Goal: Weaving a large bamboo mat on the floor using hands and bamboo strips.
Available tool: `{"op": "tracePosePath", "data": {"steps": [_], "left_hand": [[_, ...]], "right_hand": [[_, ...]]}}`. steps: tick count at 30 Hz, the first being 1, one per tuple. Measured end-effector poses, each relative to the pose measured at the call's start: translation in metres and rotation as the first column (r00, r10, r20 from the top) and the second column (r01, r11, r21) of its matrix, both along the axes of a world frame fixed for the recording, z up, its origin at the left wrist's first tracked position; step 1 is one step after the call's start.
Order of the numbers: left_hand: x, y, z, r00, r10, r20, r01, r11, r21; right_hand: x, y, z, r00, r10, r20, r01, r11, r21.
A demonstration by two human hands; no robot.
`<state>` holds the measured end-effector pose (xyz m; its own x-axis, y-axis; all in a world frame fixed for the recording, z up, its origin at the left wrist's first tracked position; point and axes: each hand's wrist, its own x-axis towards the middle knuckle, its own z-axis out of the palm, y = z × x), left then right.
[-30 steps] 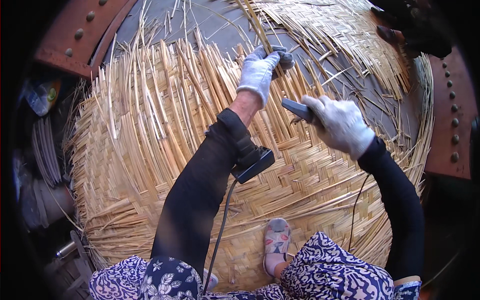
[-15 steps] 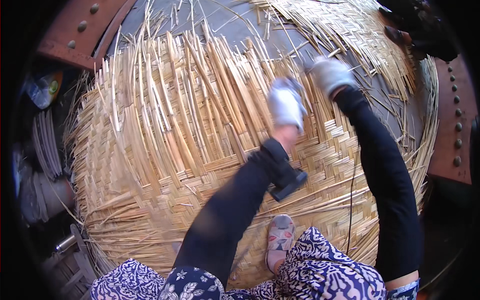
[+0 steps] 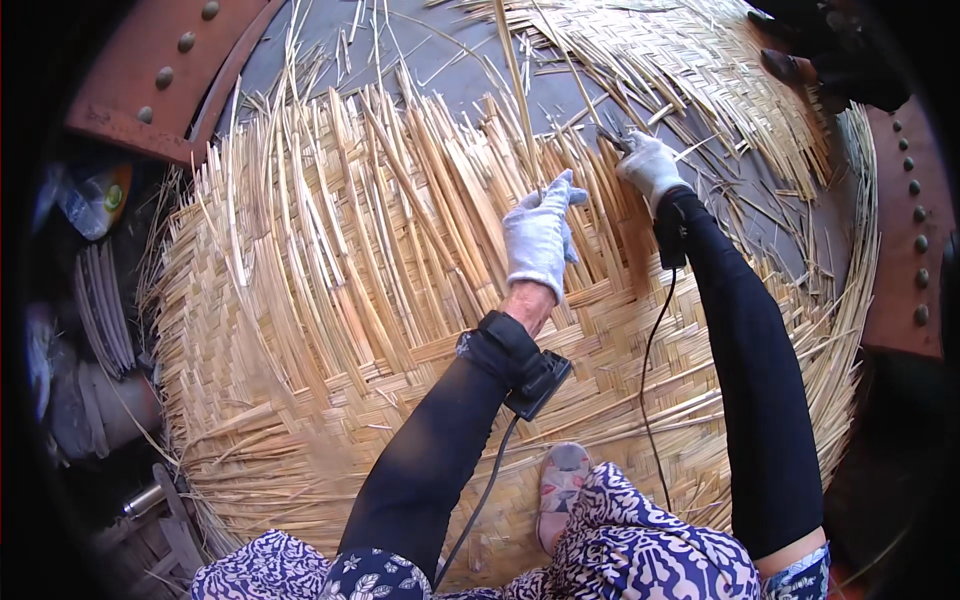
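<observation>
A large woven mat of pale split strips (image 3: 610,350) spreads beneath me, with many loose strip ends standing out along its far side. My left hand (image 3: 540,238), in a white glove, is over the mat, its fingers closed at the lower end of a long tan strip (image 3: 515,80) that rises toward the top of the view. To the right, my gloved right hand (image 3: 650,170) grips a dark metal tool (image 3: 614,138) that looks like shears, its tips parted. The tool is just beyond the mat's far edge; its handles are hidden in the glove.
A second woven mat (image 3: 690,60) lies at the far right, near another person's shoes (image 3: 790,68). Cut scraps litter the grey floor (image 3: 430,45) between the mats. Reddish studded panels (image 3: 912,230) flank both sides. Bags (image 3: 95,200) and a metal cylinder (image 3: 145,500) are at left.
My left hand has moved slightly left and now has a long upright strip at its fingers. My right hand has shifted a little left and downward; the tool shows clearly now.
</observation>
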<state>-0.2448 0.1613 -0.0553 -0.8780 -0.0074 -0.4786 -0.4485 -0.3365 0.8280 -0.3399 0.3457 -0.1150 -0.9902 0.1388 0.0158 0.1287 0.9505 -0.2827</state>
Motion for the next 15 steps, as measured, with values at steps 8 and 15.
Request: {"op": "tracePosePath", "data": {"steps": [8, 15], "left_hand": [[-0.041, 0.023, 0.018, 0.957, -0.131, -0.259, 0.158, 0.984, 0.083], [-0.050, 0.039, 0.041, 0.902, -0.152, -0.404, 0.165, 0.986, -0.002]], "right_hand": [[0.057, 0.005, 0.091, 0.980, 0.129, 0.150, 0.083, 0.418, -0.905], [0.071, 0.044, 0.085, 0.805, 0.443, -0.394, -0.548, 0.809, -0.211]]}}
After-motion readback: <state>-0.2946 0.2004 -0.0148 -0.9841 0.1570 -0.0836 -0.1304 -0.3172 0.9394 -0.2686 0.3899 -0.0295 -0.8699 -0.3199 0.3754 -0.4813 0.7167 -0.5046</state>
